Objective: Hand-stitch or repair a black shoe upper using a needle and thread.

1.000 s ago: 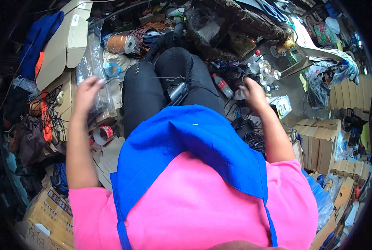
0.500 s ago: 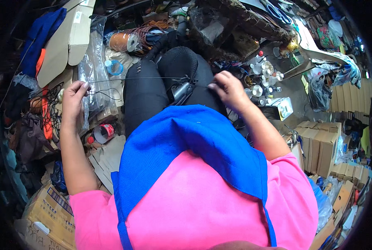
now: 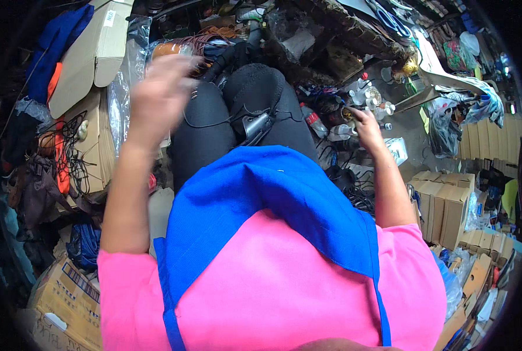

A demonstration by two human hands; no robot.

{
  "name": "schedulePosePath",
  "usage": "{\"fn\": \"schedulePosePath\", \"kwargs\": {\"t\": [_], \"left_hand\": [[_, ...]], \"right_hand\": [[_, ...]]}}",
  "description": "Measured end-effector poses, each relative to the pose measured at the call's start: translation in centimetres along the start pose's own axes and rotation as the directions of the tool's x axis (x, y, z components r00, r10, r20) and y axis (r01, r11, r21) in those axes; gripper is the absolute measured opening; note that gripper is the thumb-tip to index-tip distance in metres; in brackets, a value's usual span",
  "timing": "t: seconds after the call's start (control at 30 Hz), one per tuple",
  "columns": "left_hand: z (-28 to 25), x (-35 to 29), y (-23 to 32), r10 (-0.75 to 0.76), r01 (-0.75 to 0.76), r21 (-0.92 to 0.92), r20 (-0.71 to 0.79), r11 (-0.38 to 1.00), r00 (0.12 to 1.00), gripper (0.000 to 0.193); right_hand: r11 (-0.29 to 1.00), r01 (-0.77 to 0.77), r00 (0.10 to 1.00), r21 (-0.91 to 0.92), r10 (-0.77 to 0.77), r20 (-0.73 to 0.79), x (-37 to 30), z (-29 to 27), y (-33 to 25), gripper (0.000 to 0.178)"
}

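Held between my thighs is a black oval piece (image 3: 252,88) that looks like a shoe sole. A shiny black curved part (image 3: 257,125) sits at its near end, with black thread (image 3: 205,125) trailing from it on both sides. My left hand (image 3: 164,96), smeared by motion, is raised beyond my left knee; the thread runs up toward it. Whether its fingers pinch the thread is not clear. Out to the right, my right hand (image 3: 367,130) is beside several white bottles, its fingers loosely stretched and apart, with nothing visible in them.
White bottles (image 3: 383,108) and a red-labelled bottle (image 3: 313,121) lie right of my knee. Cardboard (image 3: 91,58) and tangled black cord (image 3: 76,155) are at left. An orange spool (image 3: 170,50) lies beyond my left hand. Cardboard boxes (image 3: 445,205) stand at right.
My left hand has moved up and right, and the thread it pulled taut now hangs in a loose curve. My right hand has left my thigh, moved right and loosened its fingers.
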State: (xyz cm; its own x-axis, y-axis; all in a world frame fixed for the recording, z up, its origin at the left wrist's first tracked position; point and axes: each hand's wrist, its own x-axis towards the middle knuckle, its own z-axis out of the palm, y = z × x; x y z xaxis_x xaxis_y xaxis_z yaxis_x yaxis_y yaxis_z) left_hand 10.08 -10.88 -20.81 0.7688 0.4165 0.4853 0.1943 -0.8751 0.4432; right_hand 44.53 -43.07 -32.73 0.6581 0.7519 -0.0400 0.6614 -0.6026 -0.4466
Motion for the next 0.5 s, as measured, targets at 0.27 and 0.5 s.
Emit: {"fn": "schedulePosePath", "kwargs": {"t": [0.27, 0.5], "left_hand": [[8.4, 4.9, 3.0, 0.215, -0.237, -0.021, 0.507, 0.971, 0.835, 0.041], [8.3, 5.1, 2.8, 0.080, -0.041, -0.074, 0.663, 0.996, 0.745, 0.033]], "right_hand": [[0.899, 0.210, 0.959, 0.384, -0.267, 0.101, 1.9, 0.3, -14.7, 0.014], [0.831, 0.238, 0.929, 0.503, -0.346, 0.133, 2.3, 0.8, -16.1, 0.015]]}}
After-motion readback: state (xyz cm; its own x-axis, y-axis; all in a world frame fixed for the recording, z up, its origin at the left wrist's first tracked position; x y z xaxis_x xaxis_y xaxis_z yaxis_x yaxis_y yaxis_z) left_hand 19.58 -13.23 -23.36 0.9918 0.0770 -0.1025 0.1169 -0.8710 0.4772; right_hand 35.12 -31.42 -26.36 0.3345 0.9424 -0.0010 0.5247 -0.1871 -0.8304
